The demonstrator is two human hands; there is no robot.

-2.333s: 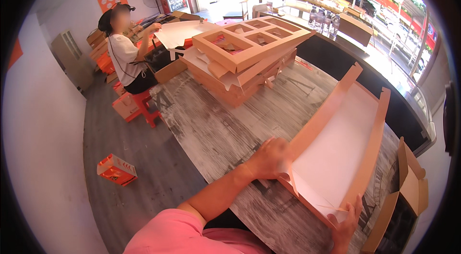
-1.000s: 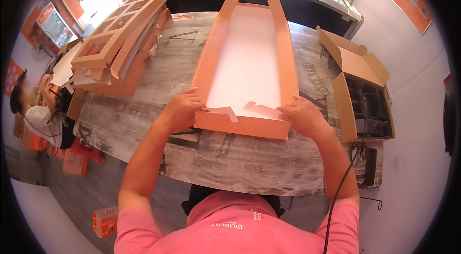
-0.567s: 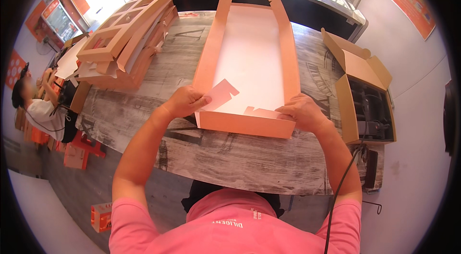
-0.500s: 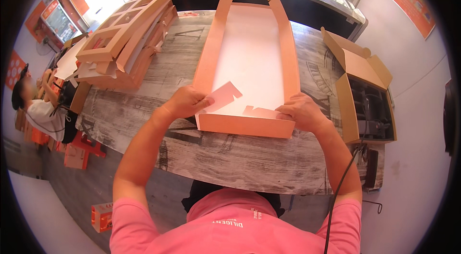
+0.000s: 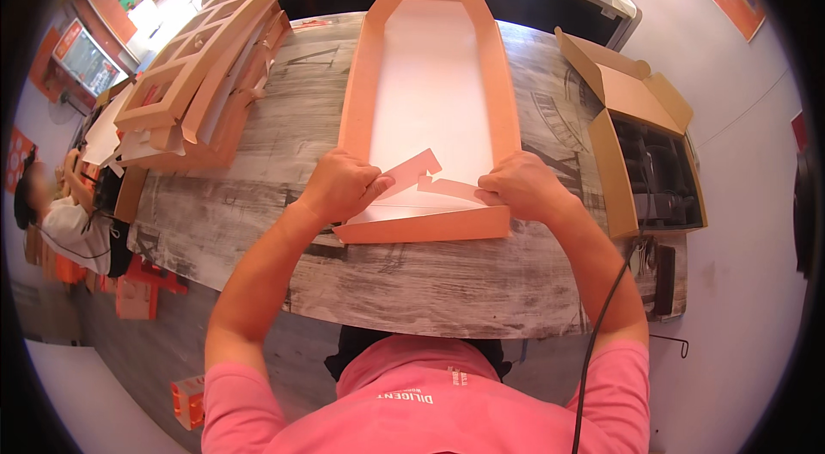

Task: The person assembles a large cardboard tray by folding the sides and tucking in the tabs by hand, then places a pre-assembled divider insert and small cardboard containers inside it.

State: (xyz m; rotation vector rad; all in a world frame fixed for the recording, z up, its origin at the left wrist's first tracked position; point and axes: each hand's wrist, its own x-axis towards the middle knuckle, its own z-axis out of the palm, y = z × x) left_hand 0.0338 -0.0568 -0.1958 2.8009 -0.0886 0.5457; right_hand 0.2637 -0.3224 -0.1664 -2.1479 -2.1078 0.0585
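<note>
A long orange cardboard box blank (image 5: pixel 430 76), white on the inside, is lying flat on the grey wood-grain table (image 5: pixel 412 282), running straight away from the person with its side walls already standing up. Its near end is sitting right between the two hands. The left hand (image 5: pixel 342 186) is curling over the near left corner, thumb and fingers pinching the left corner tab (image 5: pixel 411 174) and folding it inward over the white floor. The right hand (image 5: pixel 522 186) is gripping the near right corner in the same way, pinching the right corner tab (image 5: pixel 447 189), which is pointing toward the other; the two tabs are nearly meeting in the middle. Just in front of the hands, the near end flap (image 5: pixel 425 226) is tilting up from the tabletop.

To the left, well apart from the hands, a stack of assembled window-lid boxes (image 5: pixel 202 76) is leaning at an angle. To the right, an open brown carton (image 5: pixel 640 145) is sitting near the table edge, dark items inside. Another person (image 5: pixel 64 222) is sitting low at the far left.
</note>
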